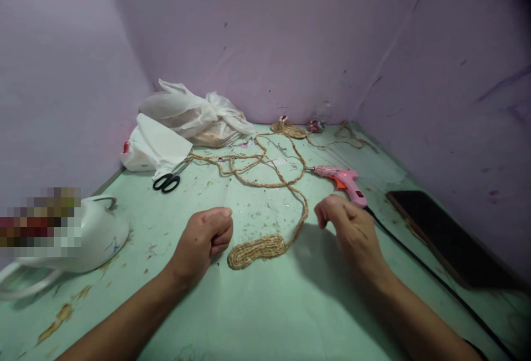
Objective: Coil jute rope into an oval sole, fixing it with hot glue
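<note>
My left hand (209, 235) rests in a loose fist on the table, with nothing showing in it. Just right of its knuckles lies a sole-shaped piece of coiled braided straw cord (257, 251), apart from the hand. From its right end the loose braided cord (306, 209) runs back across the table in wide loops. My right hand (346, 225) is held with curled fingers to the right of that cord, touching neither it nor the coil; no object shows in it. A pink hot glue gun (340, 179) lies behind my right hand, its nozzle close to the cord.
Black-handled scissors (166, 182) lie at the left by a white paper-covered bundle (160, 148) and a plastic bag (194, 115). A white cup (97, 234) is at far left. At right are a phone (450, 236) and a black cable (418, 264). Another straw sole (289, 129) sits at the back.
</note>
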`<act>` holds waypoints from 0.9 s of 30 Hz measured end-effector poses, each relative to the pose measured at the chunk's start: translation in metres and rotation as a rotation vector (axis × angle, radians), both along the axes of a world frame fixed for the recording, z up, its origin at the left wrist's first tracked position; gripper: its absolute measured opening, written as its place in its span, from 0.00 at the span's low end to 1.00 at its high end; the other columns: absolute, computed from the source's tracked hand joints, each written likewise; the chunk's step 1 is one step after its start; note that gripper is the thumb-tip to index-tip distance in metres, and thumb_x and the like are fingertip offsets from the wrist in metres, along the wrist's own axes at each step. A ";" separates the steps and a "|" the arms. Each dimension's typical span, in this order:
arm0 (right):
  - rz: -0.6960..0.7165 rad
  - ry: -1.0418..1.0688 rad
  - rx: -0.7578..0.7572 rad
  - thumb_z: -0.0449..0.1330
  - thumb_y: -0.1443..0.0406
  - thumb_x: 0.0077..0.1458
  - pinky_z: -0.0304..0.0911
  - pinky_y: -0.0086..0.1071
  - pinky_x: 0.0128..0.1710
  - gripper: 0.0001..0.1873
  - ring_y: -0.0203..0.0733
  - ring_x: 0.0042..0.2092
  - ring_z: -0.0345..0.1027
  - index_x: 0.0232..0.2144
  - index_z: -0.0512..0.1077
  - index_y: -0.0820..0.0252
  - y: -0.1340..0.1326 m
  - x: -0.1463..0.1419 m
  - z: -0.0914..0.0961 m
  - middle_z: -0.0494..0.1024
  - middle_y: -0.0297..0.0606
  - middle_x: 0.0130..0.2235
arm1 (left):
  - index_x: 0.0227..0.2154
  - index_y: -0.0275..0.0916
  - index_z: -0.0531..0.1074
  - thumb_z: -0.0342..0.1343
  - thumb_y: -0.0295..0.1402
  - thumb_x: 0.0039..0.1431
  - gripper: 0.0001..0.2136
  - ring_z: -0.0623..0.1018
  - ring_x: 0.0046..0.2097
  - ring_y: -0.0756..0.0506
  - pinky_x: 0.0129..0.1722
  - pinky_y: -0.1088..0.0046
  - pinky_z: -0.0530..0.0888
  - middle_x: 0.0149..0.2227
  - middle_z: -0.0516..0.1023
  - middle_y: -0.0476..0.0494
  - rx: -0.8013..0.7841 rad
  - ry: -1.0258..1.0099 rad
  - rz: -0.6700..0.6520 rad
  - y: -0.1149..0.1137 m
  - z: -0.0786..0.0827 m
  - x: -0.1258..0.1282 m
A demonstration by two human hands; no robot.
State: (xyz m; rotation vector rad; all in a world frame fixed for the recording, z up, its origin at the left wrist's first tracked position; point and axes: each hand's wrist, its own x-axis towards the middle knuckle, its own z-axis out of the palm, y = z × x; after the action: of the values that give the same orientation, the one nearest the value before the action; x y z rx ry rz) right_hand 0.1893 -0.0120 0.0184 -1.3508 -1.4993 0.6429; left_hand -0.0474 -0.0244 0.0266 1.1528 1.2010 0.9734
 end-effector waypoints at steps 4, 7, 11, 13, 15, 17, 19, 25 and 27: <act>-0.323 -0.264 -0.083 0.52 0.53 0.53 0.55 0.32 0.27 0.17 0.41 0.25 0.63 0.22 0.69 0.57 0.021 0.039 0.003 0.70 0.35 0.22 | 0.19 0.38 0.63 0.56 0.39 0.50 0.13 0.64 0.25 0.50 0.26 0.73 0.62 0.21 0.64 0.51 0.350 0.572 -0.076 -0.006 -0.007 0.005; -0.416 -0.532 -0.212 0.54 0.55 0.51 0.57 0.35 0.31 0.17 0.50 0.36 0.70 0.36 0.74 0.61 0.033 0.064 0.000 0.77 0.45 0.36 | 0.32 0.38 0.72 0.56 0.34 0.50 0.07 0.71 0.37 0.42 0.38 0.63 0.68 0.35 0.73 0.42 0.542 0.890 -0.223 -0.011 -0.010 0.012; -0.387 -0.675 -0.436 0.57 0.54 0.51 0.59 0.37 0.35 0.24 0.57 0.45 0.70 0.46 0.71 0.62 0.039 0.073 -0.004 0.76 0.51 0.45 | 0.34 0.38 0.73 0.53 0.32 0.53 0.07 0.71 0.41 0.38 0.41 0.57 0.67 0.36 0.73 0.40 0.504 1.120 -0.381 -0.014 -0.007 0.021; -0.389 -0.640 -0.513 0.58 0.55 0.49 0.58 0.36 0.34 0.25 0.57 0.45 0.70 0.48 0.70 0.61 0.040 0.072 -0.005 0.76 0.50 0.44 | 0.34 0.39 0.74 0.53 0.32 0.54 0.07 0.71 0.41 0.38 0.41 0.57 0.67 0.36 0.74 0.40 0.487 1.174 -0.412 -0.014 -0.005 0.025; -0.397 -0.594 -0.540 0.59 0.55 0.48 0.58 0.36 0.33 0.24 0.57 0.43 0.71 0.46 0.71 0.61 0.042 0.072 -0.005 0.78 0.50 0.42 | 0.32 0.39 0.74 0.51 0.32 0.55 0.07 0.72 0.40 0.38 0.41 0.57 0.67 0.35 0.74 0.40 0.489 1.235 -0.407 -0.012 -0.003 0.030; -0.399 -0.551 -0.539 0.59 0.55 0.46 0.58 0.37 0.33 0.22 0.58 0.43 0.71 0.41 0.74 0.61 0.048 0.073 -0.005 0.78 0.51 0.40 | 0.29 0.39 0.73 0.49 0.30 0.55 0.08 0.73 0.39 0.38 0.40 0.58 0.67 0.34 0.74 0.40 0.492 1.279 -0.411 -0.011 -0.002 0.032; -0.396 -0.479 -0.538 0.60 0.57 0.44 0.58 0.36 0.32 0.17 0.58 0.41 0.72 0.34 0.75 0.61 0.055 0.075 -0.006 0.79 0.51 0.36 | 0.26 0.39 0.73 0.48 0.28 0.55 0.08 0.74 0.37 0.39 0.38 0.61 0.68 0.33 0.75 0.41 0.482 1.289 -0.435 -0.010 0.001 0.030; -0.240 -0.030 -0.572 0.58 0.68 0.38 0.60 0.32 0.23 0.01 0.41 0.21 0.66 0.20 0.69 0.59 0.064 0.069 0.001 0.69 0.35 0.16 | 0.28 0.40 0.74 0.48 0.19 0.45 0.12 0.76 0.34 0.42 0.34 0.67 0.69 0.34 0.76 0.42 0.579 1.353 -0.457 -0.016 0.008 0.022; -0.163 0.127 -0.534 0.57 0.69 0.37 0.63 0.31 0.25 0.05 0.38 0.22 0.66 0.23 0.69 0.60 0.055 0.064 0.006 0.72 0.36 0.21 | 0.29 0.39 0.74 0.48 0.18 0.41 0.14 0.76 0.34 0.41 0.34 0.65 0.70 0.34 0.77 0.41 0.639 1.412 -0.456 -0.019 0.006 0.024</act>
State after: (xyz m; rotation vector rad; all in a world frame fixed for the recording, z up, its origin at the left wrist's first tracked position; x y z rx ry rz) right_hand 0.2531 0.0427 0.0242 -1.7730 -1.1399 1.0504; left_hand -0.0237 -0.0431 0.0329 2.7037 1.5404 0.0201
